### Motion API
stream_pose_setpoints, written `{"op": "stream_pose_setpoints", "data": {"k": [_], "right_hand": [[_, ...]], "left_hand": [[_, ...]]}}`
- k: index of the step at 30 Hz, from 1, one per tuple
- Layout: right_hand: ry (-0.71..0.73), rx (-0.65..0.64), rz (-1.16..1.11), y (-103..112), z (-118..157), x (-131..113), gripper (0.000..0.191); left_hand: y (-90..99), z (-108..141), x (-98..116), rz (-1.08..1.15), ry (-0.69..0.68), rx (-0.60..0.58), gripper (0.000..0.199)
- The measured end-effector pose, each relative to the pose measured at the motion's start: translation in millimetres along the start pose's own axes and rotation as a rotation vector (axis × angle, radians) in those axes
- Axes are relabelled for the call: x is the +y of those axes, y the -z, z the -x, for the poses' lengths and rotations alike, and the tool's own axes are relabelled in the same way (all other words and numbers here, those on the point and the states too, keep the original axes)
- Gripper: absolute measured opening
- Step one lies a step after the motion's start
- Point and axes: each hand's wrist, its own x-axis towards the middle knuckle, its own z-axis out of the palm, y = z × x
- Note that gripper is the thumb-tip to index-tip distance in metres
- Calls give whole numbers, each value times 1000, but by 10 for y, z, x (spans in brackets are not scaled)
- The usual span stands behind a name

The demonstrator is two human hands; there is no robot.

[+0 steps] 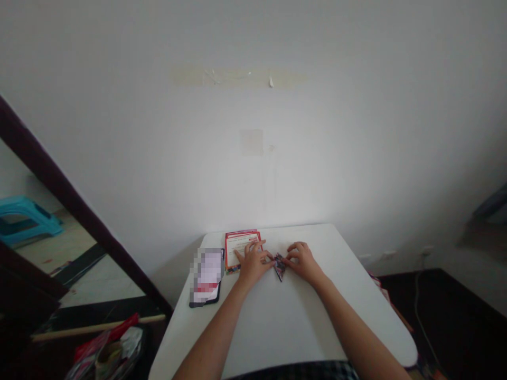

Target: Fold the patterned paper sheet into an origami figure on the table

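A small folded piece of patterned paper, dark with pink and purple tones, lies between my hands on the white table. It tapers to a point toward me. My left hand pinches its left corner with thumb and finger, the other fingers spread over a sheet behind. My right hand pinches the right corner, fingers curled. Partly under my left fingers is a stack of red-bordered printed sheets. A phone with a blurred-out screen rests to the left of it.
A white wall with tape marks rises behind the table. At left stands a dark-framed mirror showing a blue stool. Bags and odds and ends sit on the floor at lower left. A cable runs down at right.
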Motion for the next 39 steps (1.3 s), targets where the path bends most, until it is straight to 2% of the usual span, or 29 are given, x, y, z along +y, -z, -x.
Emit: {"op": "stream_pose_setpoints", "data": {"k": [3,17,21,25,30,35,39], "right_hand": [[-3,10,21,-53,0,-31,10],[-159,78,92,-134,-46,-151,11],[-156,72,100,-135,-59,-157,14],[-174,72,110,-146,-73,-142,13],[-180,124,153,-186,-62,-154,14],[-197,114,155,-201,-54,-186,13],[-199,120,131,-192,-57,-171,12]], "left_hand": [[-4,11,12,-1,7,-16,20],[-53,-23,103,-51,45,53,7],[-65,-19,98,-57,20,41,15],[-63,-28,93,-58,34,18,14],[-92,-61,89,-57,42,40,12],[-126,-61,104,-79,31,57,10],[-101,-62,98,-92,40,27,11]]}}
